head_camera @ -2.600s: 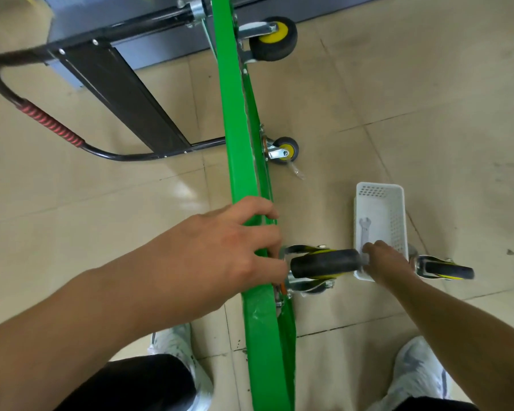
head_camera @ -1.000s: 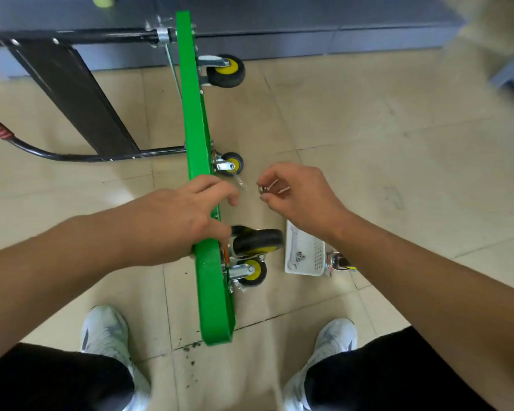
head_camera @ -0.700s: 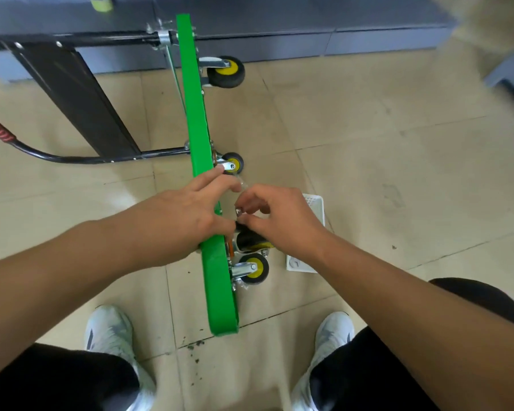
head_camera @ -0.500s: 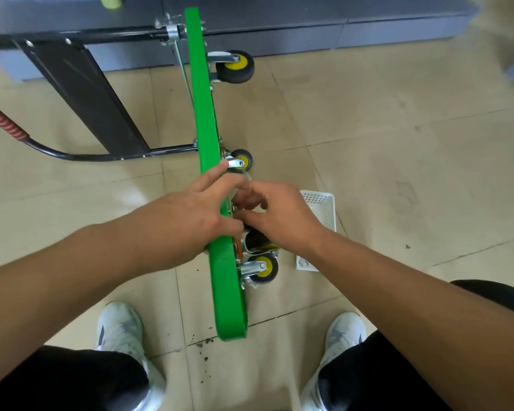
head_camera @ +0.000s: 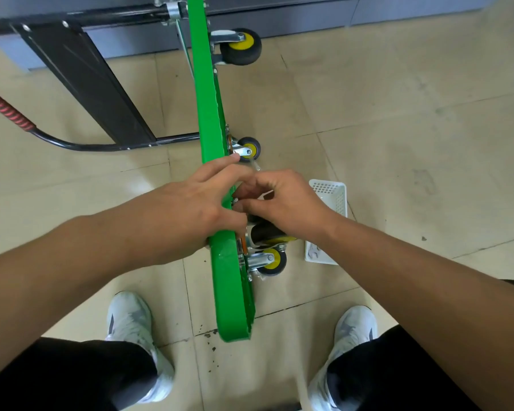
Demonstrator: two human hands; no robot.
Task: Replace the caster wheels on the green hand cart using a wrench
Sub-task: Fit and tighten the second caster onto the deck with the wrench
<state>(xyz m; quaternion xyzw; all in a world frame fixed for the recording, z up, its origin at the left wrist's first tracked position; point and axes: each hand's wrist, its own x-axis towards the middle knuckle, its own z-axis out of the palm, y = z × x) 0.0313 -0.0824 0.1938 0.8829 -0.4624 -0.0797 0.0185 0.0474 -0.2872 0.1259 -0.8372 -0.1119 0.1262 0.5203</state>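
green cart deck stands on edge between my grey shoes, its long axis running straight away from me. my left hand curls over its top edge. my right hand, just right of the deck, pinches narrowly on a small part i cannot make out, above the black-and-yellow caster wheel. silver wrench lies rightward in the white plastic basket, with open floor beyond.

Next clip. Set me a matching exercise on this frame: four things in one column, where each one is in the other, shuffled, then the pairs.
1. wrench
2. left hand
3. red grip
4. large caster

a. holding the green deck by its edge
b. at that deck's far end
c. in the white basket
d. on the black handle

Pairs: 1-c, 2-a, 3-d, 4-b
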